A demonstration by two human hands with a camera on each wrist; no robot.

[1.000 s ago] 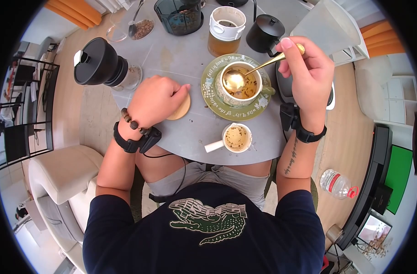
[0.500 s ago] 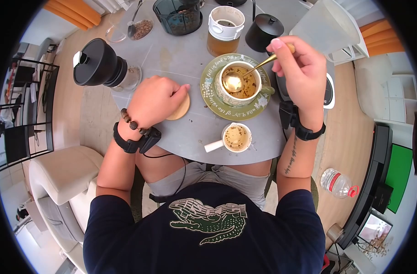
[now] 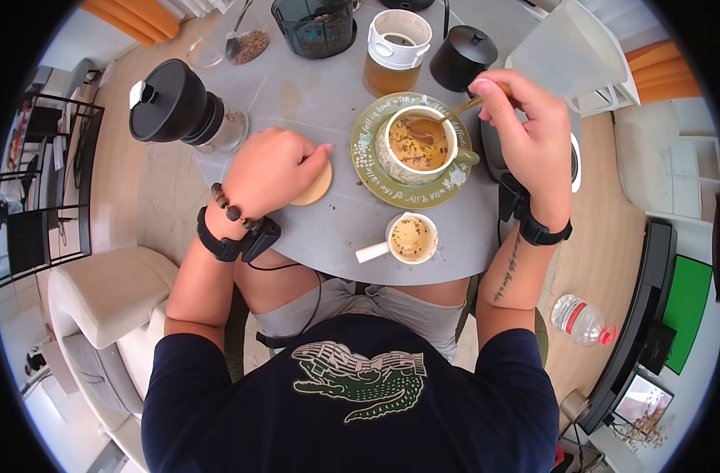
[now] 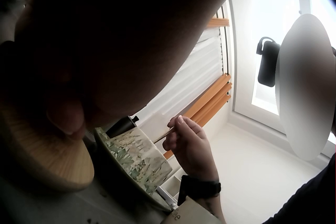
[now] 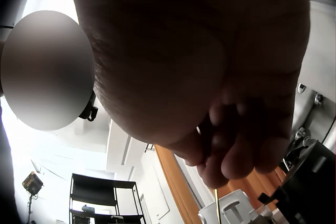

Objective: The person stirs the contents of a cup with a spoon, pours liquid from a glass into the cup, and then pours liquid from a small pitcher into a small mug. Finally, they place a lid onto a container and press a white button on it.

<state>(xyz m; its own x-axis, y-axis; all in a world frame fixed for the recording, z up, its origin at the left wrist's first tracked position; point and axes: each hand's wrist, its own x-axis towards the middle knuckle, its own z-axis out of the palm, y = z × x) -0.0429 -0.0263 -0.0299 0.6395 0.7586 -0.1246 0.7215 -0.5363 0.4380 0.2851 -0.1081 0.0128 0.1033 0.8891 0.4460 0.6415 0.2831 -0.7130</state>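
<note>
My right hand [image 3: 533, 138] pinches the handle of a gold spoon [image 3: 461, 108] between thumb and fingers. The spoon's bowl sits low in a patterned cup [image 3: 391, 165] of amber liquid with dark leaf bits floating on it. A green lettered saucer [image 3: 368, 185] lies under the cup. Left of it, my left hand [image 3: 269, 169] rests on a round wooden disc [image 3: 320, 189], which it partly covers. The left wrist view has the thumb lying on the disc's grained face, the other fingers mostly in shadow. A small white handled cup [image 3: 373, 251], speckled inside, stands at the near edge.
A hand coffee grinder [image 3: 171, 106] stands at the left. Behind the cup are a glass jar with a white collar [image 3: 398, 51], a lidded black pot [image 3: 464, 57] and a dark translucent container [image 3: 312, 31]. A scale [image 3: 575, 162] lies partly under my right arm.
The spoon's bowl has gone from shining face-up near the surface to lying deeper and tilted toward the cup's back. My right hand has shifted slightly; my left hand stays on the disc.
</note>
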